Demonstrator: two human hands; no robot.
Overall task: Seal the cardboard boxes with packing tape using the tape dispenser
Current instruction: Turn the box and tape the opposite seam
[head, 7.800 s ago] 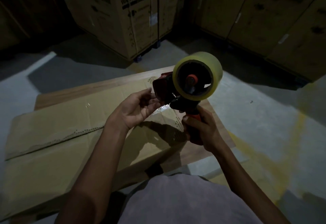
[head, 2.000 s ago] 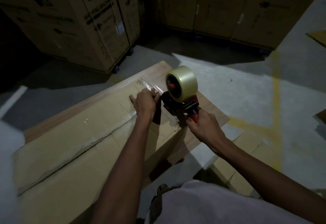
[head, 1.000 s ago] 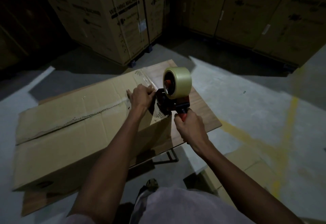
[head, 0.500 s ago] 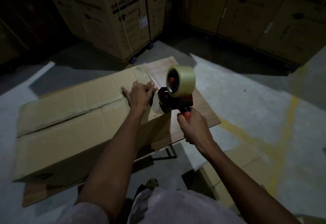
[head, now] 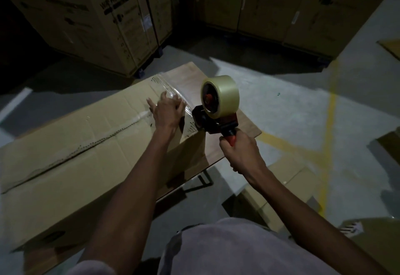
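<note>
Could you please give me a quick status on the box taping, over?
Left hand flat, pressing tape end onto cardboard box. Right hand grips tape dispenser at box's far-right corner. Centre seam mostly untaped. Nothing in the way.

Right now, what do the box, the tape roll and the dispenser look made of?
Box: matte brown corrugated cardboard, creased. Tape roll: glossy translucent yellowish plastic film. Dispenser: probably hard plastic, possibly metal, red and black; its orange-red handle is gripped by the right hand.
</note>
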